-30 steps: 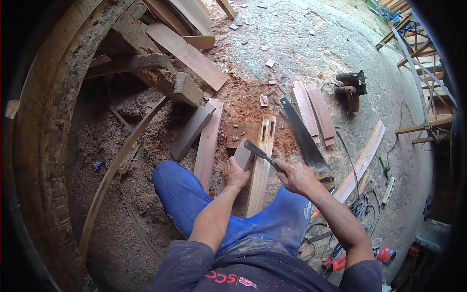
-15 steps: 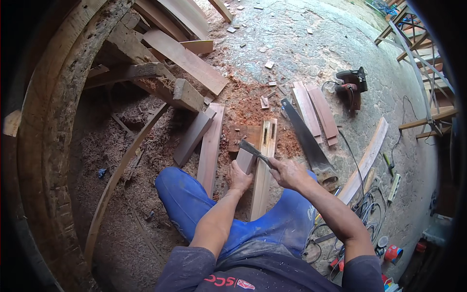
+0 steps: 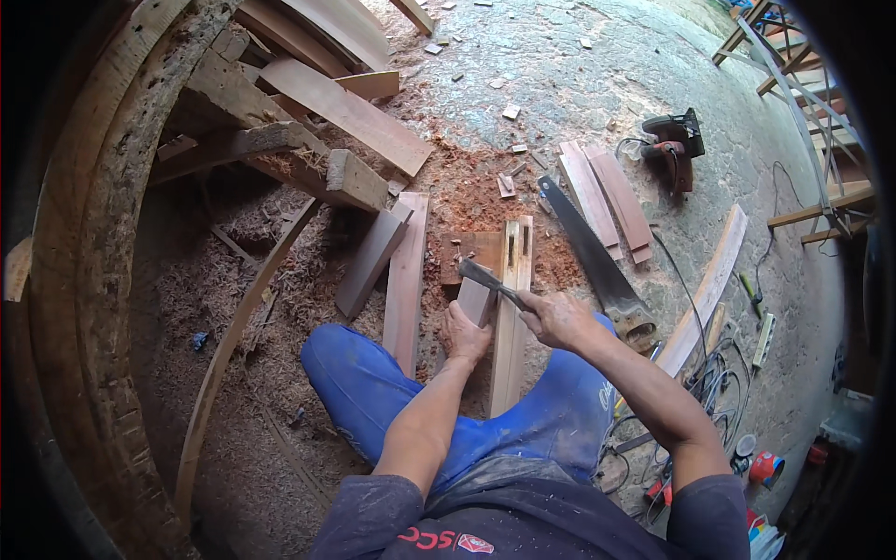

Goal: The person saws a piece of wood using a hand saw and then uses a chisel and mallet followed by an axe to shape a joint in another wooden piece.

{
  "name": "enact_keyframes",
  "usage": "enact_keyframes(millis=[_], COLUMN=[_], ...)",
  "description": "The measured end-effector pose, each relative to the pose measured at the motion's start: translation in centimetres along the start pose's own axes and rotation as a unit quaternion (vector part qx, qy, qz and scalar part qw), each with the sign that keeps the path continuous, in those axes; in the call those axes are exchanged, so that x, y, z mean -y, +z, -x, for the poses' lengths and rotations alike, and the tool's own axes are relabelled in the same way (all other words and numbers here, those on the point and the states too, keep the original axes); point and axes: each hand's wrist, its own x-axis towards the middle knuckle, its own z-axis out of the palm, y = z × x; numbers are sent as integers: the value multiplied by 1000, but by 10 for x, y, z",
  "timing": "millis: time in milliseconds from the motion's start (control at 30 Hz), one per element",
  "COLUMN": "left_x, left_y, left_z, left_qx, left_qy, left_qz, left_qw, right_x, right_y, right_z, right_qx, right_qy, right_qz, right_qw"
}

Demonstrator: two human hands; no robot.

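My left hand (image 3: 465, 334) is closed around a short reddish-brown board (image 3: 475, 295), held upright on a slant between my knees. In my right hand (image 3: 563, 320) is the handle of a dark metal tool (image 3: 481, 276), whose flat head widens toward its far end. That head lies across the board's upper end, just beyond my left fingers; its exact kind is unclear. Between my hands runs a pale wooden beam (image 3: 511, 327) with narrow slots cut near its far end. A flat brown wood block (image 3: 471, 246) lies behind the board, partly covered.
A handsaw (image 3: 590, 245) lies right of the beam, beside two planks (image 3: 590, 201). Farther right are a circular saw (image 3: 674, 154), a long curved board (image 3: 707, 285) and tangled cables (image 3: 723, 392). Heavy timbers (image 3: 103, 233) rise at left. Shavings (image 3: 215, 308) cover the ground.
The whole view has shifted slightly. Both hands keep their grips, and the tool stays across the board's upper end with only a small movement.
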Motion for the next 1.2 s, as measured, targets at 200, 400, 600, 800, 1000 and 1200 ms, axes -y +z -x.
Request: enact_keyframes(millis=[200,400,600,800,1000,1200], left_x=[-11,-3,-13,28,14,-15], left_y=[-5,-2,2,-30,-38,-32], left_z=[-2,3,-3,-21,-20,-5], left_qx=[-16,-32,-49,62,7,-50], left_qy=[-10,-8,14,64,-18,-60], left_qz=[-6,-11,-7,89,214,-52], left_qw=[1000,999,999,992,977,996], right_x=[-6,-4,-3,-23,-26,-4], right_y=[-6,-10,1,-13,53,77], right_z=[6,20,-18,60,86,95], right_qx=[-11,16,-12,-125,-190,-232], right_qy=[5,-10,2,71,94,53], right_qz=[-12,4,-43,-217,-392,-383], right_qw=[1000,1000,999,966,895,893])
